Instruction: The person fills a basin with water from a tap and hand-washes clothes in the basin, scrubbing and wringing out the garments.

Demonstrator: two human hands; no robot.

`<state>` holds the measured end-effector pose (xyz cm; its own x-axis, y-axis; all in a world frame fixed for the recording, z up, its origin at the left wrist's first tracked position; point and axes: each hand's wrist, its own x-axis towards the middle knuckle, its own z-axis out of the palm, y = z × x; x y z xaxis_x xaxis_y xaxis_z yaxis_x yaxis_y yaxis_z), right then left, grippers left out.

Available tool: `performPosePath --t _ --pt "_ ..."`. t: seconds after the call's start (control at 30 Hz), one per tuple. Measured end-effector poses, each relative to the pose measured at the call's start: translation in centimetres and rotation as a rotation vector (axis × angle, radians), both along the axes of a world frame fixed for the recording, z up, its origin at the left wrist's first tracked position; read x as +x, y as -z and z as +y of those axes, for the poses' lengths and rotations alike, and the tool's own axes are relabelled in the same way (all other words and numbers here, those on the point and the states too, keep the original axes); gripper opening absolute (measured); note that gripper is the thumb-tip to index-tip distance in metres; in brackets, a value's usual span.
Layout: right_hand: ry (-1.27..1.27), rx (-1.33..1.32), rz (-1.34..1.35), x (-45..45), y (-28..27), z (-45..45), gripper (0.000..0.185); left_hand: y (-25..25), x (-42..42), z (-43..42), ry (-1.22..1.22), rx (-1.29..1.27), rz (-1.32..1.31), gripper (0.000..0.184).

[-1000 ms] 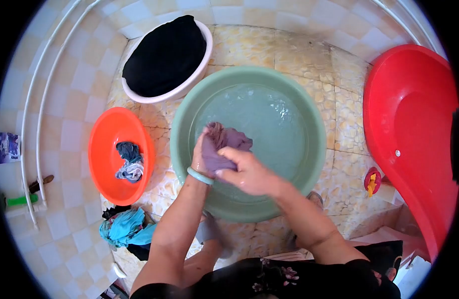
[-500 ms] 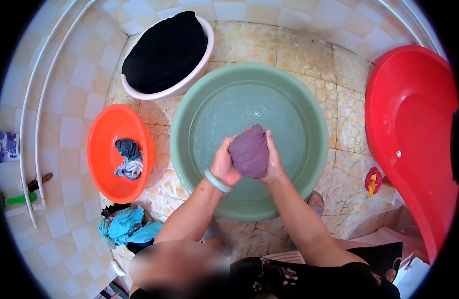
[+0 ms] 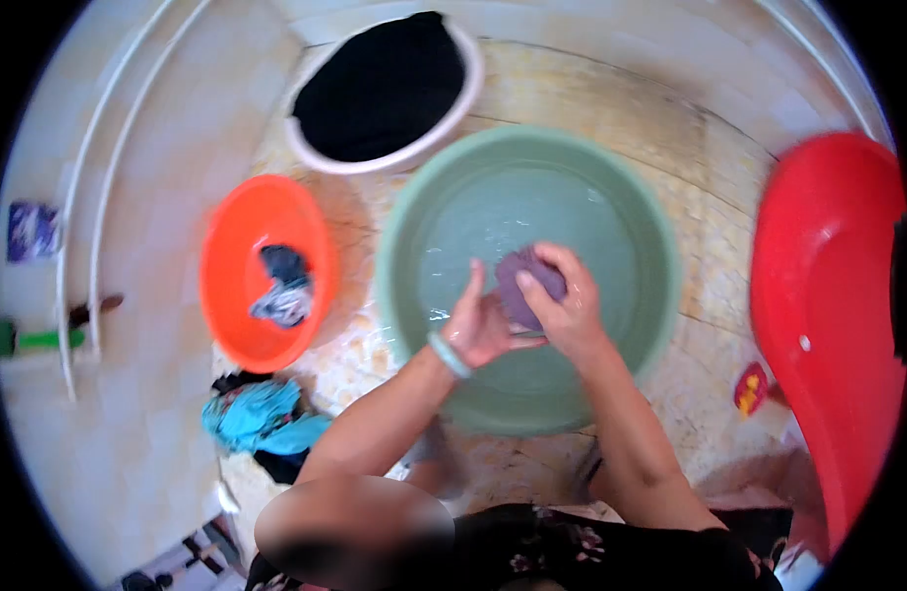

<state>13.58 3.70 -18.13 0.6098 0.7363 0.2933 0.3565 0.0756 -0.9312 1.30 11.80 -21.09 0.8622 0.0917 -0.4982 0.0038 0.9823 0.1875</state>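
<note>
A balled-up purple cloth point(image 3: 518, 286) is gripped by my right hand point(image 3: 572, 300), fingers wrapped over its right side. Beside the cloth, on its lower left, my left hand point(image 3: 481, 325) is spread with the palm up and thumb raised; its fingers reach toward the underside of the cloth, where contact is hard to make out. A pale bangle point(image 3: 448, 355) circles my left wrist. Both hands are above a large green basin point(image 3: 399, 231) holding clear water.
Left of the basin stands an orange tub point(image 3: 232, 286) with small dark and grey cloths point(image 3: 284, 286). Behind is a white tub point(image 3: 473, 84) of black fabric point(image 3: 380, 89). Turquoise clothing point(image 3: 257, 416) lies on the floor. A red bathtub point(image 3: 818, 256) stands right.
The purple cloth went from loose to bundled between both hands, then into my right hand's grip. My left hand has opened away from it. The view has shifted and the basins appear further right.
</note>
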Motion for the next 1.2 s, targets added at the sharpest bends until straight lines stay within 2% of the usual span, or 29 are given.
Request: performPosePath --t 0.03,0.13,0.23,0.27,0.37,0.4,0.5,0.57,0.67,0.73,0.77,0.8,0.87,0.9,0.97,1.0,1.1,1.13,1.2 --pt "-0.081 0.038 -0.077 -1.4 0.1 0.0 0.023 -0.2 -0.4 0.4 -0.021 -0.013 -0.138 0.084" --pt "-0.275 0.027 -0.164 -3.7 -0.2 -0.7 0.022 1.7 -0.2 1.9 -0.016 -0.056 -0.184 0.085" --pt "-0.226 0.006 0.042 -4.5 -0.9 -1.3 0.022 0.9 0.3 1.6 -0.004 0.143 -0.017 0.083" --pt "-0.2 0.021 0.02 -4.5 -0.8 -1.4 0.018 1.2 0.6 1.6 0.001 0.191 -0.036 0.079" --pt "0.051 -0.12 0.3 -3.6 0.3 -1.5 0.019 0.5 1.6 1.7 -0.076 0.083 0.039 0.075" --pt "0.089 -0.103 0.441 -2.8 0.7 -1.3 0.02 -0.1 2.3 1.6 -0.139 0.162 0.255 0.07" --pt "0.171 -0.086 0.861 -0.8 1.8 -0.3 0.025 -0.5 3.0 1.1 -0.118 0.323 0.36 0.068" --pt "0.181 -0.119 1.131 -0.4 2.5 0.2 0.026 -1.7 3.2 0.8 -0.029 0.586 0.391 0.06" --pt "0.034 -0.081 1.3 -0.8 6.2 -0.5 0.021 -1.6 2.7 0.1 0.106 0.953 0.38 0.055" --pt "0.162 -0.115 1.284 -2.4 5.7 -0.9 0.019 -0.1 2.1 -0.1 0.198 1.228 0.316 0.05" --pt "0.093 -0.101 1.39 -2.6 8.5 -1.5 0.022 -0.6 1.8 0.0 0.243 1.29 0.308 0.047" --pt "0.158 -0.11 1.424 -3.3 8.6 -1.6 0.031 -1.2 1.6 -0.1 0.288 1.352 0.299 0.044" --pt "0.03 -0.085 1.61 -3.8 7.3 -1.7 0.044 -2.3 1.8 -0.3 0.356 1.358 0.334 0.036" --pt "0.059 -0.134 1.638 -3.9 5.8 -1.7 0.047 -2.7 1.8 -0.4 0.391 1.365 0.358 0.033" --pt "0.106 -0.234 1.693 -3.5 2.8 -1.8 0.053 -3.5 1.7 -0.8 0.275 1.34 0.3 0.03" --pt "0.049 -0.179 1.737 -3.0 2.9 -1.9 0.048 -3.7 1.6 -0.9 0.215 1.328 0.274 0.036" --pt "0.016 -0.065 1.565 -1.9 7.9 -2.1 0.032 -3.2 0.6 -0.2 0.242 1.439 0.211 0.054" --pt "0.01 -0.023 1.437 -1.4 6.7 -1.8 0.027 -3.2 0.6 -0.4 0.214 1.462 0.231 0.063" --pt "-0.009 0.057 1.179 0.2 3.3 -1.2 0.019 -1.8 0.7 -1.1 -0.016 1.058 0.279 0.064"
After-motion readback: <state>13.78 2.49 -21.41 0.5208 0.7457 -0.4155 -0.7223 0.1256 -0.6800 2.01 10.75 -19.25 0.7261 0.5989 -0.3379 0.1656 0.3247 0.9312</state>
